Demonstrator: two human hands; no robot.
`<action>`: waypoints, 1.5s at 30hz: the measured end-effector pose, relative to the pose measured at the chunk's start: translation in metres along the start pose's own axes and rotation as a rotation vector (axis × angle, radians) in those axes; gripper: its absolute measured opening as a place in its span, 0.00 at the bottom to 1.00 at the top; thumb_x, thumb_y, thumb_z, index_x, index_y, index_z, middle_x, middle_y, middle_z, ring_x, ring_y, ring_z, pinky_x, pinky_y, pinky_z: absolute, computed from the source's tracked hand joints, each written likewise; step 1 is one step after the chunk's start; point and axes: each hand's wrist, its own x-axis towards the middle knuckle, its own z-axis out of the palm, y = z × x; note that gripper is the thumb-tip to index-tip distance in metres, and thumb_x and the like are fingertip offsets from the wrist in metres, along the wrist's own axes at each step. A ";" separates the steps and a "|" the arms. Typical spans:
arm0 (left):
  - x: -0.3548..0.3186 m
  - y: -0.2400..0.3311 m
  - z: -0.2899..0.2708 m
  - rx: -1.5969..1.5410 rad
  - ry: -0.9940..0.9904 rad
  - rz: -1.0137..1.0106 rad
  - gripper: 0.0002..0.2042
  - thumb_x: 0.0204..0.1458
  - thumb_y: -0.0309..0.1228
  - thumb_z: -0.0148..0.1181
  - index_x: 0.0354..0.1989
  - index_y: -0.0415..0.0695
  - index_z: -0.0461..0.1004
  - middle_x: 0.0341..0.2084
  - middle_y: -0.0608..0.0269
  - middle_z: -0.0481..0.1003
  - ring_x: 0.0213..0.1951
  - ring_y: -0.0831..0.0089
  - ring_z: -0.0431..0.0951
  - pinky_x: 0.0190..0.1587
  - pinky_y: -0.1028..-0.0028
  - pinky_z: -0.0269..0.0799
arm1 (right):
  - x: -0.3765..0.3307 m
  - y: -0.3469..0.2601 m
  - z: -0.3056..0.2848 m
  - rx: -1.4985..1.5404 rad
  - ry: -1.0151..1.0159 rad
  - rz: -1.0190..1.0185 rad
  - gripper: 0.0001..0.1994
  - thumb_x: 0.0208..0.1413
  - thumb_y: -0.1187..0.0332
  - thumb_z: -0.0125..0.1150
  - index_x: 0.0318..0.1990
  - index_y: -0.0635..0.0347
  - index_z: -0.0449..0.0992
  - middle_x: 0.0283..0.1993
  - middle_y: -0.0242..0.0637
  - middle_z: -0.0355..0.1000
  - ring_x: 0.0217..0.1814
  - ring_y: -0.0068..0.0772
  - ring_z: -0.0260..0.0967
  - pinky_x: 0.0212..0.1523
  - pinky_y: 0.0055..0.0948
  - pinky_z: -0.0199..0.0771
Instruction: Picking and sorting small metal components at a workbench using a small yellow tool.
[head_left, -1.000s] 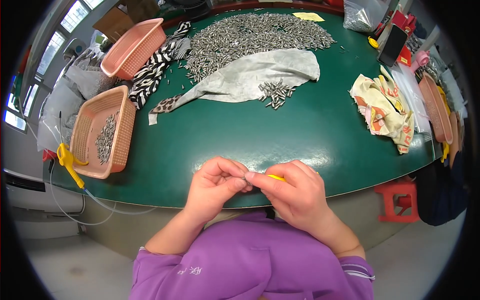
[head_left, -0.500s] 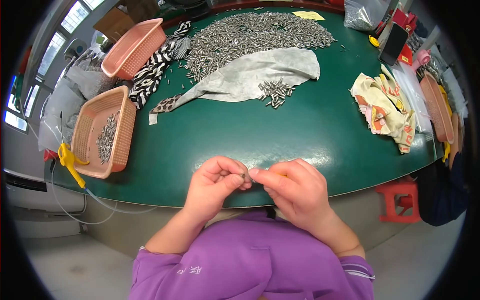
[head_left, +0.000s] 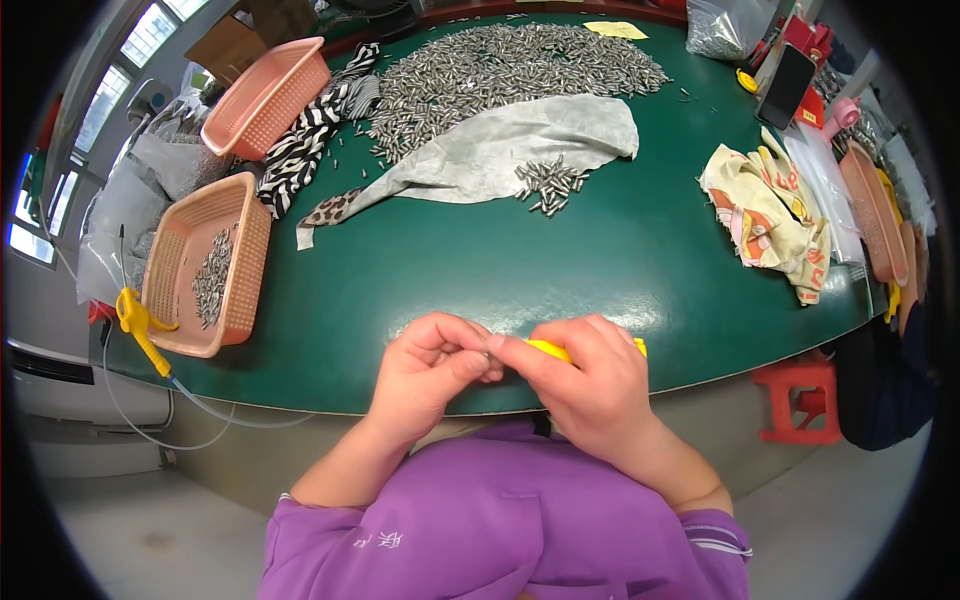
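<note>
My left hand point(head_left: 428, 368) is closed near the table's front edge, thumb and fingers pinching a small metal pin point(head_left: 488, 354), mostly covered by the fingertips. Close beside it, my right hand point(head_left: 598, 375) is wrapped round a yellow-handled tool point(head_left: 549, 349); its working end is hidden at the left fingertips. The right thumb reaches across to the pin. Beyond both hands, a small heap of similar metal pins point(head_left: 550, 188) lies at the edge of a grey cloth point(head_left: 455, 165). A large pile of metal pins point(head_left: 500, 65) spreads behind that cloth.
On the left are a pink basket point(head_left: 258, 232) with metal pins inside, another pink basket point(head_left: 265, 100), and a yellow air gun point(head_left: 140, 325) with its hose. A patterned cloth point(head_left: 765, 225) and a phone point(head_left: 786, 86) lie right. A red stool point(head_left: 800, 402) stands below the table.
My right hand has turned slightly, so more of the yellow handle shows, at both sides of the fingers. The right thumb has shifted left against the left fingertips. My left hand has hardly moved.
</note>
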 end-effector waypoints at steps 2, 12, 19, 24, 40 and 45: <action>0.000 0.000 -0.001 0.019 -0.032 -0.006 0.04 0.56 0.19 0.57 0.37 0.39 0.71 0.36 0.57 0.75 0.38 0.71 0.77 0.45 0.73 0.75 | 0.002 0.003 0.000 -0.024 0.024 0.006 0.19 0.44 0.75 0.64 0.46 0.47 0.80 0.33 0.30 0.70 0.31 0.32 0.68 0.31 0.30 0.68; 0.003 -0.001 -0.002 -0.070 -0.007 0.043 0.04 0.55 0.20 0.58 0.37 0.40 0.71 0.35 0.58 0.75 0.38 0.71 0.76 0.44 0.72 0.74 | 0.000 0.004 0.003 0.167 0.043 0.019 0.19 0.45 0.73 0.66 0.48 0.47 0.79 0.32 0.31 0.70 0.27 0.31 0.67 0.27 0.28 0.69; 0.002 -0.002 -0.001 -0.057 0.024 0.042 0.05 0.54 0.18 0.58 0.37 0.39 0.71 0.38 0.57 0.75 0.38 0.71 0.77 0.45 0.72 0.75 | 0.000 0.002 0.004 0.192 0.027 0.025 0.18 0.46 0.73 0.65 0.48 0.47 0.79 0.32 0.30 0.70 0.27 0.31 0.67 0.28 0.28 0.69; -0.001 0.000 0.002 -0.010 -0.004 0.000 0.04 0.55 0.19 0.58 0.37 0.39 0.71 0.36 0.57 0.76 0.38 0.71 0.77 0.45 0.72 0.75 | -0.001 0.002 0.003 -0.011 0.019 -0.007 0.19 0.45 0.72 0.64 0.48 0.45 0.79 0.34 0.29 0.69 0.32 0.32 0.68 0.33 0.31 0.70; 0.001 -0.002 -0.002 -0.056 0.024 0.019 0.04 0.55 0.21 0.59 0.37 0.39 0.71 0.37 0.58 0.75 0.38 0.71 0.77 0.44 0.72 0.76 | 0.000 0.002 0.004 0.178 0.028 0.028 0.19 0.47 0.73 0.65 0.48 0.46 0.79 0.32 0.30 0.70 0.27 0.31 0.67 0.28 0.28 0.70; 0.001 -0.002 0.000 -0.056 0.032 0.029 0.04 0.55 0.20 0.59 0.37 0.39 0.71 0.37 0.57 0.75 0.38 0.71 0.77 0.45 0.72 0.76 | -0.002 0.000 0.003 0.111 0.003 0.034 0.19 0.45 0.71 0.64 0.48 0.45 0.79 0.33 0.29 0.69 0.29 0.30 0.67 0.30 0.28 0.69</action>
